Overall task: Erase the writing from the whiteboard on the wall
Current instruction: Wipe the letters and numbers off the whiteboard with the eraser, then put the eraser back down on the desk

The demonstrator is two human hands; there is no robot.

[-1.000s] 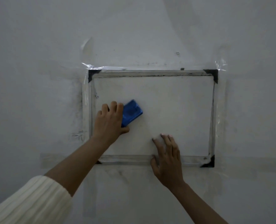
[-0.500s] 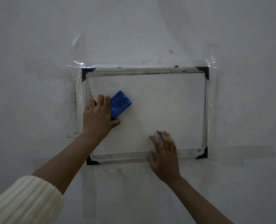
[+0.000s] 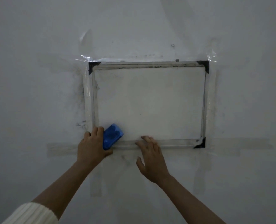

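A small whiteboard [image 3: 150,102] with a silver frame and black corner caps is taped to the wall. Its surface looks plain white, with only faint smudges near the top left edge. My left hand [image 3: 92,146] grips a blue eraser [image 3: 112,136] at the board's bottom left corner, over the lower frame. My right hand [image 3: 151,157] lies flat on the wall with its fingers spread, and the fingertips touch the bottom frame near the middle.
The wall [image 3: 37,78] around the board is pale, with dark smears beside the left frame. Strips of clear tape [image 3: 85,58] hold the corners. A broad tape band [image 3: 61,148] runs level with the board's lower edge.
My left hand has carried the eraser down from the board's upper left area to the bottom left corner. My right hand has slid down, so only its fingertips rest on the frame.
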